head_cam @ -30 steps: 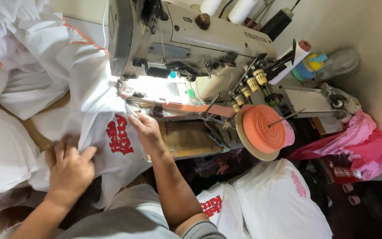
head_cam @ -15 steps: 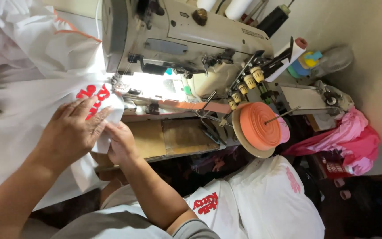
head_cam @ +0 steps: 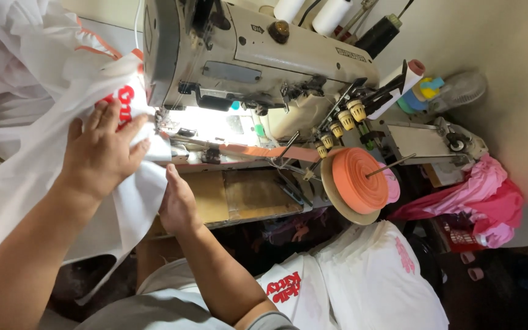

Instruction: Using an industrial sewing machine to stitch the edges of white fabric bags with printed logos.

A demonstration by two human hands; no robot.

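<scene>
Left hand point(head_cam: 102, 153) lies flat, fingers spread, pressing the white shirt point(head_cam: 44, 177) by its red print. Right hand point(head_cam: 178, 201) grips the shirt's edge just beside. Sewing machine point(head_cam: 245, 61) stands right; orange tape roll point(head_cam: 359, 180) further right.

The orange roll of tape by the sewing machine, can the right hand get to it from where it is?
Probably yes. The right hand rests on the white cloth, and the orange tape roll sits farther along the machine's front with nothing between them, though metal guides stick out close beside it.
</scene>
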